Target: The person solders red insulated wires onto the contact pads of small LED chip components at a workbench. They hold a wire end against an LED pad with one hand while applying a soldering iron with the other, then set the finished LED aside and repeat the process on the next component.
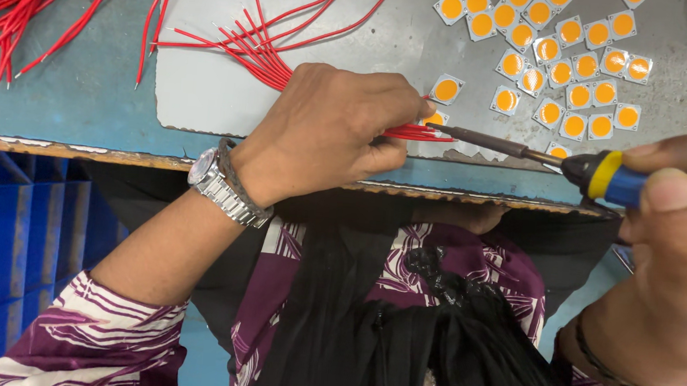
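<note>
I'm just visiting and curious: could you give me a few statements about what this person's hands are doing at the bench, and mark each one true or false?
1. The right hand holds a soldering iron with a blue and yellow handle. True.
2. The left hand pinches red wires. True.
3. The square LED chips have green centres. False: the centres are orange-yellow.
4. A wristwatch sits on the right wrist. False: it is on the left wrist.
5. The chips lie on a grey sheet. True.
</note>
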Action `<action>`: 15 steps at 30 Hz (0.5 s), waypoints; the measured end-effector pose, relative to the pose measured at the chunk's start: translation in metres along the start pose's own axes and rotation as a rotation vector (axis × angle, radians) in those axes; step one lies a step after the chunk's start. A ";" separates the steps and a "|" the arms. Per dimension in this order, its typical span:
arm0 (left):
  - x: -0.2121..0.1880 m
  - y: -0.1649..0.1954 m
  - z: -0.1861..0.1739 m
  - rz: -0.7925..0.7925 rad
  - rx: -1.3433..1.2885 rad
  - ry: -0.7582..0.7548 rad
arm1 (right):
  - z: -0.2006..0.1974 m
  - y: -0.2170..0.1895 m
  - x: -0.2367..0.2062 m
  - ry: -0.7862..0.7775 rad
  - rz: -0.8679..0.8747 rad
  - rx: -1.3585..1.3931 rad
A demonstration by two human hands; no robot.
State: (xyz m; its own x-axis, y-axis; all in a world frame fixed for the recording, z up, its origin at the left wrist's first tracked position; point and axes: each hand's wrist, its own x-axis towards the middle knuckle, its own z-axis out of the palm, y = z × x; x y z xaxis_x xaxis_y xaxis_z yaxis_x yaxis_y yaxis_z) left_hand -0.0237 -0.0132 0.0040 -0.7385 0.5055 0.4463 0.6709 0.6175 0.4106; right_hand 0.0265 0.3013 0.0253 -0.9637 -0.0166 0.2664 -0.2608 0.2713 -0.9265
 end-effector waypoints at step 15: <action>0.002 -0.003 -0.004 -0.006 -0.044 -0.042 | 0.002 -0.009 0.006 -0.066 -0.054 -0.209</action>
State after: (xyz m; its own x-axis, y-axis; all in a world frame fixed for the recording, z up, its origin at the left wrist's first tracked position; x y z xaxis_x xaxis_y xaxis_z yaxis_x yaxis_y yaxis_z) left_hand -0.0271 -0.0160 0.0066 -0.7441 0.5274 0.4100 0.6680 0.5938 0.4486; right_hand 0.0232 0.2968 0.0345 -0.9521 -0.0979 0.2899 -0.3015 0.4613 -0.8344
